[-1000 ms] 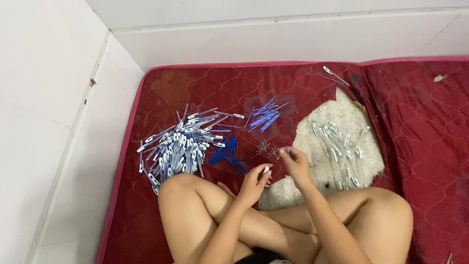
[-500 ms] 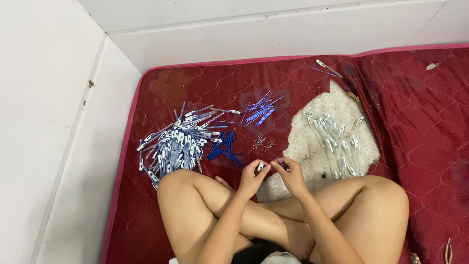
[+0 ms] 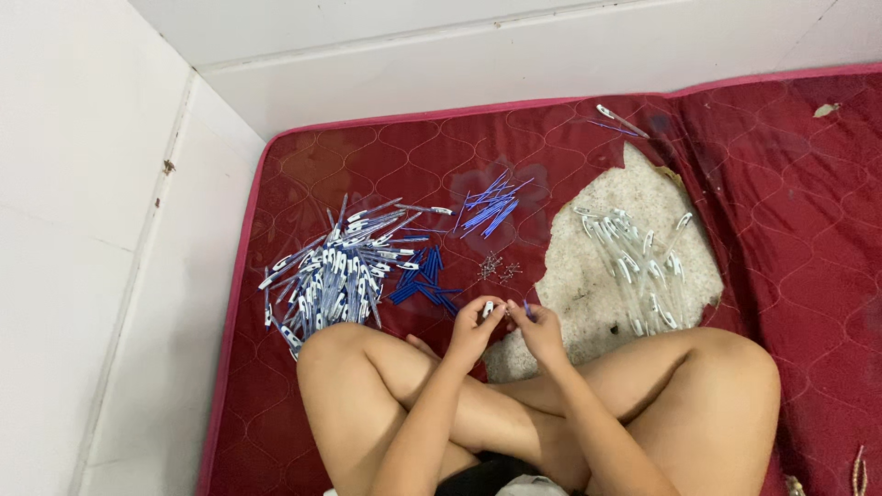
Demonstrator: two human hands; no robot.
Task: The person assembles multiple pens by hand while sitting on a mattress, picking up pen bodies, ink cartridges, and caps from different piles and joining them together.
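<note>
I see both hands meet above the mattress (image 3: 367, 165): left hand (image 3: 475, 328) and right hand (image 3: 539, 331), each grip pinched shut on a small pen part (image 3: 488, 309) beside the pen pile (image 3: 340, 271).

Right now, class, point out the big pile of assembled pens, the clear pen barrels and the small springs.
Pile of assembled pens (image 3: 335, 271): head view, middle of heap.
Clear pen barrels (image 3: 638, 262): head view, centre of cluster.
Small springs (image 3: 496, 268): head view, middle of the scatter.
</note>
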